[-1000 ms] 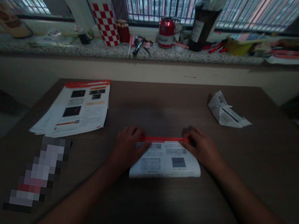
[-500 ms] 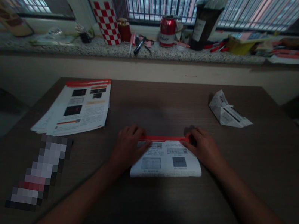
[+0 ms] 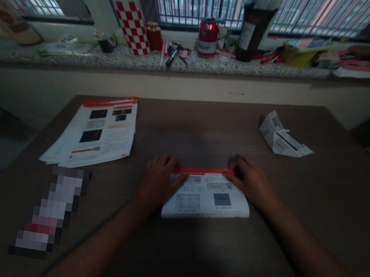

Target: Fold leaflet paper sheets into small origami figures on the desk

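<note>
A printed sheet of paper [image 3: 208,198] lies folded over in front of me, its red-edged side at the far end and its near edge curving up off the table. At its left end my left hand [image 3: 160,179] is closed on the paper, thumb on top and fingers over the far edge. My right hand [image 3: 252,179] pinches the far right corner between thumb and fingers. Some fingertips are hidden behind the paper. Farther back on the right stands a folded paper shape [image 3: 281,137] with a raised, pointed end.
On the left lie several printed sheets [image 3: 108,135], with a blurred-out object [image 3: 50,211] nearer me. The brown table [image 3: 187,125] meets a wall below a stone windowsill [image 3: 113,59]. The sill holds a red can [image 3: 207,37], a dark cup [image 3: 254,32] and a checkered bottle [image 3: 132,27].
</note>
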### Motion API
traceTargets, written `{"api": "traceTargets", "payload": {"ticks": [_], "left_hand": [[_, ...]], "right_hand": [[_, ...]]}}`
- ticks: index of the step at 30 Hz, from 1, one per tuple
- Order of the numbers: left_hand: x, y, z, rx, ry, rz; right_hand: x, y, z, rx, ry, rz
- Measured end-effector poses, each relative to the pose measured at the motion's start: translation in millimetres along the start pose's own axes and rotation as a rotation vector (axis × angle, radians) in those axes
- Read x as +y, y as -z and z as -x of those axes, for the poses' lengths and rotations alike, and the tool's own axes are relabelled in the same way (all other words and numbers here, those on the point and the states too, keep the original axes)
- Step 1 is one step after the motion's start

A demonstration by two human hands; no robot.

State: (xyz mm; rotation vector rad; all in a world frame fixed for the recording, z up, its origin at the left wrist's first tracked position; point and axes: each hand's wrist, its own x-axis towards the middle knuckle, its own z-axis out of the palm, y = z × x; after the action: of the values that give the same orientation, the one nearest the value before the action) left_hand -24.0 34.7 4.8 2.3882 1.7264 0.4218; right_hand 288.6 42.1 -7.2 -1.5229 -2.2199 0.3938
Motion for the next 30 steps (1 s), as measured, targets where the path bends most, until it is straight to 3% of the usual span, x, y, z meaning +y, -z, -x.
{"api": "traceTargets", "payload": {"ticks": [12,30], "left_hand": [[2.5,5.0,-1.5,-0.051,0.000,-0.042],[1.4,2.9,-1.1,-0.031,0.010,-0.023]], "right_hand": [[-6.5,4.0,-1.0,0.004,0.001,0.003],[-2.9,3.5,-2.0,-0.010,0.003,0.000]]}}
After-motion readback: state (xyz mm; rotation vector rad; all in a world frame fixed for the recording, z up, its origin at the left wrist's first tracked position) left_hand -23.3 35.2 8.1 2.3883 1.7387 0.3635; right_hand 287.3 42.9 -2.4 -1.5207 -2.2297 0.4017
